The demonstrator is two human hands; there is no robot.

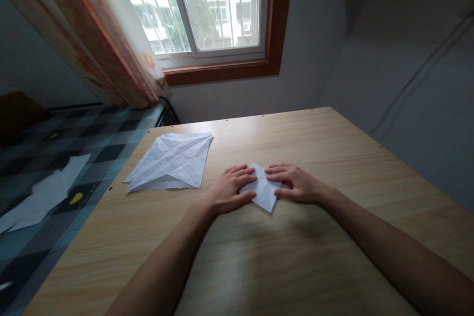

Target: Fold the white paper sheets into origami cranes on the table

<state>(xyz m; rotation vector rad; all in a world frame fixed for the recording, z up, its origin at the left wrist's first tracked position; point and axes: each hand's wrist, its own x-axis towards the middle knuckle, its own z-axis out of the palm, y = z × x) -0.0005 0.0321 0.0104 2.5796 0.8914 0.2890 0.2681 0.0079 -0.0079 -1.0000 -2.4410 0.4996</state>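
Observation:
A small folded piece of white paper (264,189) lies on the wooden table (237,261), one corner pointing toward me. My left hand (233,188) rests on its left side, fingers stretched out over the edge and the thumb lower down. On the opposite side, my right hand (294,182) lies with its fingertips on the paper's right edge, fingers apart. Neither hand is closed round the paper. Parts of its left and right edges are hidden under the fingers.
Several creased white sheets (174,160) lie stacked at the table's far left. Left of the table, a checkered cloth (107,128) carries loose white paper pieces (48,195). Behind are a barred window (222,10), an orange patterned curtain (99,34) and a wall with a cable (418,74).

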